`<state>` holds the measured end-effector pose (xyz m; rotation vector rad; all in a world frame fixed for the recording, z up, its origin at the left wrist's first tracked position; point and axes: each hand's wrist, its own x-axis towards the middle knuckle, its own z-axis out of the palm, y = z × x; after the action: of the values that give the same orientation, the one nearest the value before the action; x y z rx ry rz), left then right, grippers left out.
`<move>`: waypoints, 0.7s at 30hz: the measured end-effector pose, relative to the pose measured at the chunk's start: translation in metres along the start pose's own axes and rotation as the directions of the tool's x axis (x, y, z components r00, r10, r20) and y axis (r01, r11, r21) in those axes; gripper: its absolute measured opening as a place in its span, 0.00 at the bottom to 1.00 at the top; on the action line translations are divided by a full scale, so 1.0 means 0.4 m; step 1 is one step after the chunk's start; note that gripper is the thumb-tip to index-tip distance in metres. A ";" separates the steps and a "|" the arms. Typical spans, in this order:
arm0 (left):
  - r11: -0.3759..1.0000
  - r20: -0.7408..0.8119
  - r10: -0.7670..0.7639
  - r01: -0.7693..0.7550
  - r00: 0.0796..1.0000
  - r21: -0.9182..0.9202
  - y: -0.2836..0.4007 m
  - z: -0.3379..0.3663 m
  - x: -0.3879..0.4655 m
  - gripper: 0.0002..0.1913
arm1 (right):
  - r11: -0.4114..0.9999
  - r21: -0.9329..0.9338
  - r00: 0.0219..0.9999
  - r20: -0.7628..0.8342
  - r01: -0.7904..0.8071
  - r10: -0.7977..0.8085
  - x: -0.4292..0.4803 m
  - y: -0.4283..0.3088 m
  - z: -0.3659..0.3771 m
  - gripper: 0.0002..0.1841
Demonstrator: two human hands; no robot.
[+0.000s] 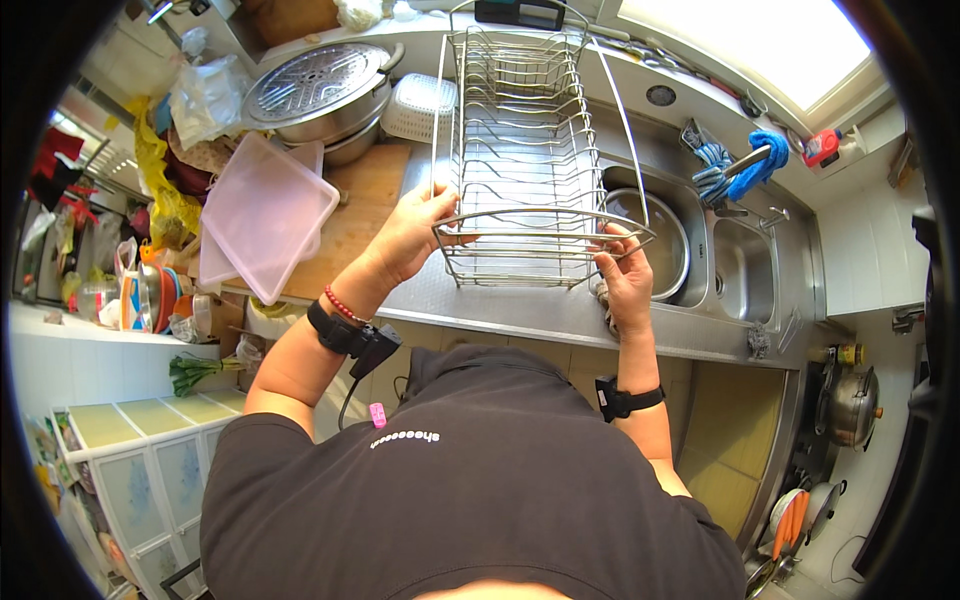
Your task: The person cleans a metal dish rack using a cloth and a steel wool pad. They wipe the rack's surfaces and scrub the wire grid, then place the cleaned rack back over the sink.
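A long metal wire dish rack (525,150) spans the steel counter in front of me, its near end towards my body. My left hand (420,229) grips the rack's near left corner, fingers curled around the wire frame. At the near right corner, my right hand (626,274) holds the same frame between thumb and fingers. The slots I can see in the rack carry no dishes. Just right of the rack, a round metal basin (679,240) sits in the larger sink bowl, partly hidden by the rack and my right hand.
Left of the rack are a wooden board (367,195), pink translucent lids (270,217), a white plastic basket (420,105) and a steel steamer pot (322,90). A smaller sink bowl (742,262) lies right. Blue cloths (757,165) hang over the faucet. Scouring wool (758,340) rests near the counter edge.
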<state>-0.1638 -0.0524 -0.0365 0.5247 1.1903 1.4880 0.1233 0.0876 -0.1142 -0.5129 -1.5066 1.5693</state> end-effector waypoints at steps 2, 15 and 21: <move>0.988 -0.032 0.062 -0.057 0.998 0.142 -0.008 -0.010 0.001 0.10 | 1.000 0.024 1.000 0.026 -0.002 0.002 0.000 0.006 -0.001 0.26; 0.912 -0.085 0.186 -0.140 0.979 0.386 -0.092 -0.060 0.048 0.11 | 0.997 0.013 0.997 0.038 -0.073 0.072 0.002 0.012 -0.011 0.20; 0.948 -0.024 0.180 -0.167 0.983 0.272 -0.112 -0.042 0.016 0.22 | 0.997 -0.027 0.997 0.013 -0.074 0.074 -0.013 0.008 -0.013 0.22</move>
<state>-0.1588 -0.0583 -0.0840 0.7984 1.4254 1.5016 0.1292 0.0868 -0.1198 -0.5799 -1.5366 1.6140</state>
